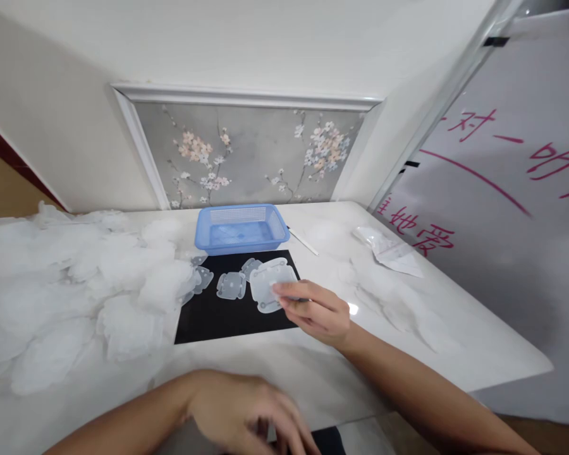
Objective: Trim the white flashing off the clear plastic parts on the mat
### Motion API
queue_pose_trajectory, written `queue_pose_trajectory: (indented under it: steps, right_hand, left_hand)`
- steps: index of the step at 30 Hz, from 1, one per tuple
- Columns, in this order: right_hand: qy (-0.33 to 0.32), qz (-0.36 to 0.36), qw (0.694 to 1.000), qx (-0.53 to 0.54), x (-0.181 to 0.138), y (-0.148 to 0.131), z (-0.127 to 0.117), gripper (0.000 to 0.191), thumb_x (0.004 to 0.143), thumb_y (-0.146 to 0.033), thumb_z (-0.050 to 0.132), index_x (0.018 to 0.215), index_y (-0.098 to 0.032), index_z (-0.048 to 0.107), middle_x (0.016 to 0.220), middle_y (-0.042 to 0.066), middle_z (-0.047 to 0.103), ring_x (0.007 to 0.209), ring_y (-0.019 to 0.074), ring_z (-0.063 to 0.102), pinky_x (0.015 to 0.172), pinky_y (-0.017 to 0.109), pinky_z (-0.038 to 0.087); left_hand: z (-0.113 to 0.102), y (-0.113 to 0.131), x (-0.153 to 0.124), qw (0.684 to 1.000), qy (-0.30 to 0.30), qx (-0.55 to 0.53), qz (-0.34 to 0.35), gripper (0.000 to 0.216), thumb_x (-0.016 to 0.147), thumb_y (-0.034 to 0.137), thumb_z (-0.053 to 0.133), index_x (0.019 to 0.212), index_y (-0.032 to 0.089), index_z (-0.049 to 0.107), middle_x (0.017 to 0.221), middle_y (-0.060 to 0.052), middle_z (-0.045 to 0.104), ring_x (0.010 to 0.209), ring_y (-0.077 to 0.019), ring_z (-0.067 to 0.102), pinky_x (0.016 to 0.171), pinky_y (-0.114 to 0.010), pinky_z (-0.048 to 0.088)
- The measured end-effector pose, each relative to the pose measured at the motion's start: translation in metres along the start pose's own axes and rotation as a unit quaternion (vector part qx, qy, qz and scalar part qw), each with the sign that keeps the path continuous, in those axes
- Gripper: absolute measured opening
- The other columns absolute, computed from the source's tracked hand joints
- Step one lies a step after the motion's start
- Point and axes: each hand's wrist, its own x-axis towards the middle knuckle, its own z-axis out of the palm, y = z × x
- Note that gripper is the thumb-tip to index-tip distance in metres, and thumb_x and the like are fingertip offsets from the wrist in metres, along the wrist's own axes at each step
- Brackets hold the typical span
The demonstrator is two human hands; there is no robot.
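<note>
My right hand (pixel 315 311) pinches the edge of a translucent white plastic piece (pixel 270 284) lying on a black mat (pixel 227 316). Two similar smaller pieces (pixel 231 285) lie on the mat beside it, toward the left. A blue plastic basket (pixel 240 229) stands just behind the mat. My left hand (pixel 251 414) hangs low at the table's near edge, fingers curled downward and partly blurred; whether it holds anything does not show.
A large heap of translucent white pieces (pixel 71 291) covers the table's left half. A crumpled plastic bag (pixel 389 249) and a thin white stick (pixel 303 241) lie at the right. A whiteboard with red writing (pixel 502 189) leans on the right.
</note>
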Motion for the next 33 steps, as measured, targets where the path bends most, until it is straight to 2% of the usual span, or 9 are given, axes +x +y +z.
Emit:
queue_pose_trajectory:
  steps: [2, 4, 6, 8, 11, 15, 27, 30, 33]
  right_hand:
    - [0.008, 0.004, 1.0, -0.007, -0.002, -0.001, -0.001, 0.045, 0.082, 0.002, 0.061, 0.118, -0.024, 0.063, 0.108, 0.009, 0.072, 0.077, 0.0168, 0.07, 0.064, 0.027, 0.06]
    - [0.005, 0.013, 1.0, -0.006, -0.005, -0.001, -0.003, 0.048, 0.083, 0.0, 0.062, 0.123, -0.025, 0.062, 0.107, 0.008, 0.073, 0.079, 0.0177, 0.07, 0.065, 0.026, 0.061]
    - [-0.026, 0.04, 0.999, 0.002, -0.007, -0.002, -0.005, 0.051, 0.085, -0.002, 0.061, 0.129, -0.027, 0.058, 0.108, 0.007, 0.073, 0.084, 0.019, 0.071, 0.068, 0.027, 0.061]
    - [-0.069, 0.076, 0.995, 0.016, -0.009, -0.003, -0.008, 0.053, 0.088, -0.004, 0.058, 0.134, -0.028, 0.053, 0.109, 0.006, 0.073, 0.088, 0.0194, 0.072, 0.07, 0.027, 0.062]
    - [-0.105, 0.119, 0.987, 0.031, -0.012, -0.004, -0.01, 0.054, 0.09, -0.006, 0.055, 0.137, -0.031, 0.049, 0.111, 0.004, 0.072, 0.089, 0.0182, 0.072, 0.073, 0.027, 0.062]
    - [-0.104, 0.124, 0.986, 0.032, -0.012, -0.005, -0.011, 0.057, 0.089, -0.005, 0.055, 0.137, -0.033, 0.048, 0.111, 0.002, 0.072, 0.089, 0.0175, 0.072, 0.074, 0.024, 0.061]
    - [-0.094, 0.125, 0.987, 0.035, -0.012, -0.006, -0.01, 0.051, 0.09, -0.007, 0.055, 0.134, -0.031, 0.051, 0.106, 0.002, 0.073, 0.084, 0.017, 0.071, 0.07, 0.026, 0.06]
    - [-0.108, 0.087, 0.99, 0.012, -0.01, 0.0, -0.006, 0.04, 0.09, -0.009, 0.054, 0.125, -0.03, 0.057, 0.105, 0.003, 0.072, 0.083, 0.0163, 0.07, 0.069, 0.027, 0.058]
    - [-0.139, 0.033, 0.988, -0.057, -0.003, 0.012, -0.003, 0.024, 0.089, -0.009, 0.055, 0.105, -0.025, 0.063, 0.099, 0.005, 0.074, 0.079, 0.017, 0.068, 0.071, 0.032, 0.054]
  left_hand:
    - [-0.007, 0.005, -0.002, 0.979, 0.187, -0.076, -0.034, 0.018, 0.083, 0.035, 0.06, 0.075, 0.021, 0.068, 0.074, -0.004, 0.071, 0.055, -0.0141, 0.061, 0.05, -0.024, 0.043]
    - [-0.013, 0.006, -0.003, 0.923, 0.35, -0.156, -0.022, 0.022, 0.079, 0.04, 0.067, 0.084, 0.019, 0.067, 0.074, -0.004, 0.072, 0.049, -0.0116, 0.059, 0.045, -0.021, 0.041]
    - [-0.019, 0.006, -0.005, 0.874, 0.445, -0.193, 0.031, 0.029, 0.072, 0.039, 0.075, 0.086, 0.016, 0.065, 0.075, -0.005, 0.074, 0.055, -0.0132, 0.064, 0.05, -0.022, 0.046]
    - [-0.022, 0.007, -0.006, 0.849, 0.489, -0.195, 0.057, 0.028, 0.072, 0.039, 0.077, 0.08, 0.015, 0.063, 0.076, -0.008, 0.076, 0.064, -0.0164, 0.069, 0.058, -0.025, 0.052]
    - [-0.025, 0.01, -0.007, 0.837, 0.51, -0.195, 0.04, 0.029, 0.074, 0.041, 0.075, 0.075, 0.015, 0.062, 0.075, -0.01, 0.077, 0.066, -0.0191, 0.072, 0.061, -0.028, 0.056]
    - [-0.024, 0.011, -0.008, 0.843, 0.505, -0.182, 0.018, 0.033, 0.075, 0.046, 0.074, 0.075, 0.014, 0.063, 0.073, -0.011, 0.078, 0.064, -0.0203, 0.073, 0.061, -0.03, 0.058]
    - [-0.023, 0.012, -0.01, 0.848, 0.495, -0.183, 0.053, 0.04, 0.075, 0.054, 0.071, 0.078, 0.014, 0.067, 0.079, -0.012, 0.078, 0.072, -0.0229, 0.075, 0.066, -0.032, 0.059]
    - [-0.026, 0.009, -0.01, 0.842, 0.509, -0.176, 0.02, 0.036, 0.073, 0.05, 0.074, 0.073, 0.015, 0.064, 0.074, -0.01, 0.078, 0.067, -0.021, 0.073, 0.063, -0.03, 0.058]
    - [-0.036, 0.002, -0.014, 0.852, 0.504, -0.14, -0.029, 0.037, 0.081, 0.053, 0.064, 0.076, 0.016, 0.066, 0.074, -0.01, 0.078, 0.063, -0.0191, 0.071, 0.061, -0.028, 0.056]
